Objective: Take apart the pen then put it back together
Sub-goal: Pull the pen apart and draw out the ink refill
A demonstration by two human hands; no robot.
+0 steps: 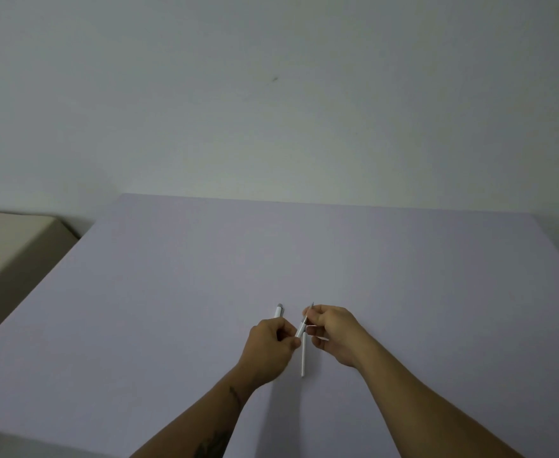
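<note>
1. Head view, setting: your 2 bare forearms reach forward over a wide, pale lilac table top (172, 292), with a plain off-white wall (271, 94) behind it and a beige, box-like block (14, 246) at the left edge.
2. Head view, left hand (270, 347): it is curled closed, thumb and forefinger pinched on the lower end of a short white plastic pen section with a grey metal tip (304, 320). The forearm shows dark tattoo marks.
3. Head view, right hand (332, 332): its fingers are folded in and pinch the upper, tip end of that same short section, so both hands hold it, tilted, just above the table.
4. Head view, loose parts: a long white plastic pen barrel (303, 358) lies on the table between the 2 wrists, running toward you. A second white plastic pen piece with a grey end (278, 310) shows just beyond the left knuckles; you cannot tell whether it rests on the table or is held.
5. Head view, state of the pen: it is in separate pieces, all close together near the table's centre.
</note>
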